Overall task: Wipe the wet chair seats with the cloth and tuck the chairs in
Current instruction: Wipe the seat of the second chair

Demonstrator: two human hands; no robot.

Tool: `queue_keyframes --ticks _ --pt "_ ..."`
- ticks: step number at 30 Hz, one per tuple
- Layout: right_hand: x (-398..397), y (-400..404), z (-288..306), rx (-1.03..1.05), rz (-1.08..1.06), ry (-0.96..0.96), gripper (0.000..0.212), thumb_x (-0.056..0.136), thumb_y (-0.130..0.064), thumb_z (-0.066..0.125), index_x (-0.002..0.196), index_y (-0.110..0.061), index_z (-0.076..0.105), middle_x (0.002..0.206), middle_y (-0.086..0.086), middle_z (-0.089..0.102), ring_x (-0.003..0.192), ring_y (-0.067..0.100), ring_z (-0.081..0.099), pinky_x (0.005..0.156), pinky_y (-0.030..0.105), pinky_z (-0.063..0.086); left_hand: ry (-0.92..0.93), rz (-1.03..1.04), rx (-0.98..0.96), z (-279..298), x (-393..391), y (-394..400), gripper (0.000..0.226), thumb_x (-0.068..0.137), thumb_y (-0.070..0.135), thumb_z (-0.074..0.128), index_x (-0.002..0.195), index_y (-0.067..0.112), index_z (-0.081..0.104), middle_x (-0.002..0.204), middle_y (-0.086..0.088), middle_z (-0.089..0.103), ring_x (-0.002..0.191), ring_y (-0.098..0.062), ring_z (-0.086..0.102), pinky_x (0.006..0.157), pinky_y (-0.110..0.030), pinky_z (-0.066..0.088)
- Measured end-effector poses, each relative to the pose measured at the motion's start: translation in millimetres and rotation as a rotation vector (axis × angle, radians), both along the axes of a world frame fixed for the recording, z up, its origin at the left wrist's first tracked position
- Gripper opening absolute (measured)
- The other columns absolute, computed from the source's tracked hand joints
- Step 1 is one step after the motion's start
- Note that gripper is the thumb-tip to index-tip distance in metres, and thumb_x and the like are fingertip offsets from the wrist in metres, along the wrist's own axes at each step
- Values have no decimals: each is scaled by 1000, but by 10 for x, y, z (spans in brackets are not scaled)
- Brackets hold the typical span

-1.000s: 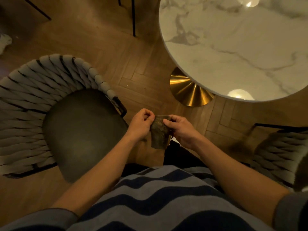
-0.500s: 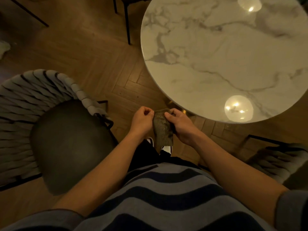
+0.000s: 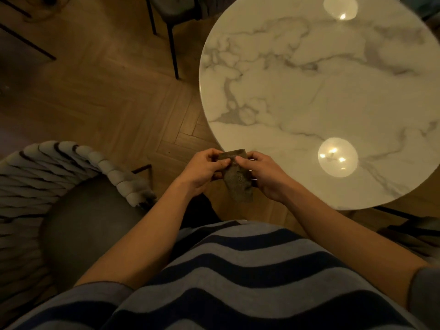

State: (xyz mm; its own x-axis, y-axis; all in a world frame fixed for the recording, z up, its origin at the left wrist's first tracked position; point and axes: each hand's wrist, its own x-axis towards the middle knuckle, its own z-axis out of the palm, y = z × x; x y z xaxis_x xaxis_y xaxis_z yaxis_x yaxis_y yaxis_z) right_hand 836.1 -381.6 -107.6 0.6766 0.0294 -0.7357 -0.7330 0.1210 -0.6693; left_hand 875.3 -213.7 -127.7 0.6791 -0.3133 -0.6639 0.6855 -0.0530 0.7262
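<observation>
You stand at the edge of a round marble table (image 3: 309, 79), both hands raised in front of your striped shirt (image 3: 226, 270), working a small dark cloth (image 3: 238, 184). Your left hand (image 3: 202, 170) pinches the cloth's upper edge between thumb and curled fingers; your right hand (image 3: 266, 175) grips the opposite side the same way, thumb on top. The cloth hangs folded between them, over the floor and the table's near rim, touching neither as far as the view shows.

The woven-back chair (image 3: 71, 186) sits at your 8 o'clock, pulled well out from the table, its dark round seat (image 3: 90, 232) exposed; whether it is wet cannot be told in this dim light. A second chair (image 3: 414, 232) shows only partly at your 4 o'clock, and the black legs of another chair (image 3: 171, 36) stand at 11 o'clock.

The risks, as judged from here: the cloth is bunched small, so a pass over the seat may leave damp streaks unless you open it wider. With the light this low, wet patches are easy to miss. The chair's frame stands close to your legs, and pushing it in carelessly could knock it against the table edge.
</observation>
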Motion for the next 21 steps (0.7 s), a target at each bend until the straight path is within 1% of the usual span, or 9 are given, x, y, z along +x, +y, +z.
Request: queue_keyframes --ticks 2,4,6,8,11,14,15,18,21 --pt "210 66 -14 -1 16 36 27 93 -21 74 116 -11 63 101 8 73 86 20 70 70 30 57 19 2 12 -10 289 65 13 89 -2 62 92 11 59 86 -5 64 69 -11 65 58 -22 53" --pt "421 162 -30 9 29 75 42 87 -16 79 124 -9 59 108 14 75 89 22 72 75 33 58 42 -14 22 -35 575 149 13 90 -1 62 91 12 59 86 -5 65 69 -12 66 59 -26 53" --pt "619 277 -45 12 26 113 51 83 -12 83 126 -10 56 112 18 74 92 24 72 77 35 59 74 -33 38 -32 834 221 14 91 -1 61 90 12 58 85 -6 65 71 -15 65 62 -30 54" --pt "796 401 -71 2 14 152 54 80 -9 85 125 -10 56 112 18 74 94 25 73 76 35 61 125 -40 44 -29 1071 280 14 92 -3 58 90 11 55 85 -8 64 72 -18 63 64 -32 54" --pt "1004 580 -107 2 -5 190 48 79 -4 84 121 -7 60 108 16 75 96 28 74 82 41 62 175 -55 51 3 1411 362 17 93 -4 56 89 12 52 85 -8 60 71 -19 59 62 -34 51" --pt "1195 650 -74 66 -111 183 31 82 2 78 109 -4 65 98 16 74 85 25 72 76 35 61 208 -63 51 21 1725 443 20 93 -5 55 90 14 51 88 -6 59 74 -19 58 65 -36 49" --pt "1252 645 -58 93 -160 173 26 83 4 76 105 -4 65 96 16 72 84 25 71 76 35 60 223 -64 45 25 1807 458 21 93 -6 54 91 15 52 89 -5 60 75 -19 58 66 -36 49" --pt "1396 556 -17 111 -308 110 20 88 8 67 101 -6 63 95 12 69 89 25 67 80 35 56 282 -44 -21 27 2012 463 28 94 -10 48 100 15 57 96 -4 65 84 -20 62 73 -36 50" --pt "1519 438 -30 133 -474 30 20 92 10 60 103 -7 63 96 9 69 90 22 67 76 30 58 278 -41 -86 20 2148 430 40 92 -18 41 112 12 58 98 -6 65 89 -20 61 77 -34 50"
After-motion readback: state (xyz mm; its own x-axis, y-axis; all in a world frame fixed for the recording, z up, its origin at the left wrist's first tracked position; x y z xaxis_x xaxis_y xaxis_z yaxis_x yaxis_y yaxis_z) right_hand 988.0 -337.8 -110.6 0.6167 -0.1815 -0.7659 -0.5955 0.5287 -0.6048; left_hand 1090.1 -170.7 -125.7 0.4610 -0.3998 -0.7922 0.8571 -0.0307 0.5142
